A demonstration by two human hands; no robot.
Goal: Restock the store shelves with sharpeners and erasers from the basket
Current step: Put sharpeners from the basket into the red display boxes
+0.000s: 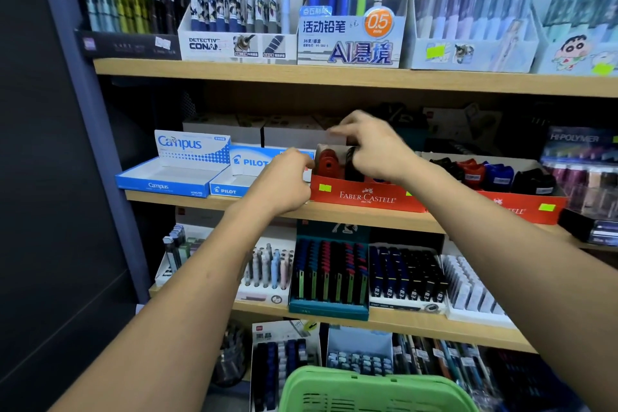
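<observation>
A red Faber-Castell display box [364, 198] stands on the middle shelf with red sharpeners [327, 162] and dark ones inside. My right hand [374, 147] is over the box's left part, fingers curled around a black sharpeners stack [351, 160]. My left hand [284, 182] is at the box's left end, fingers curled against its corner. A second red box [521, 207] to the right holds red, blue and black sharpeners [495, 174]. The green basket [374, 391] shows at the bottom edge; its contents are hidden.
Open blue Campus box [170, 177] and Pilot box [234, 184] sit left of the red box. Pen displays fill the upper shelf [334, 77] and lower shelves. A dark wall panel [50, 177] bounds the left side.
</observation>
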